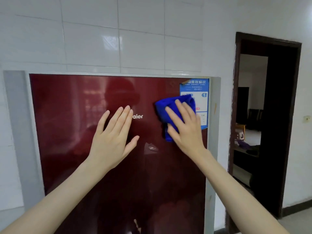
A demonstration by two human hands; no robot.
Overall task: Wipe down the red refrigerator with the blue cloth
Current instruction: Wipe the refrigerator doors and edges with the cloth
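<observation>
While left hand (111,141) rests flat on red refrigerator (67,132), flat right hand (185,130) presses blue cloth (163,108) near its right edge.

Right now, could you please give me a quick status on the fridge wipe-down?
Left hand flat on red refrigerator. Right hand pressing blue cloth, overlapping energy label. Nothing blocking.

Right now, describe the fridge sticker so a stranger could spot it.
Find the red refrigerator below the white tiles. In the door's upper right corner, partly behind the blue cloth under the right hand, is the sticker. It is flat printed paper with white panels, unlike the bunched cloth.
</observation>
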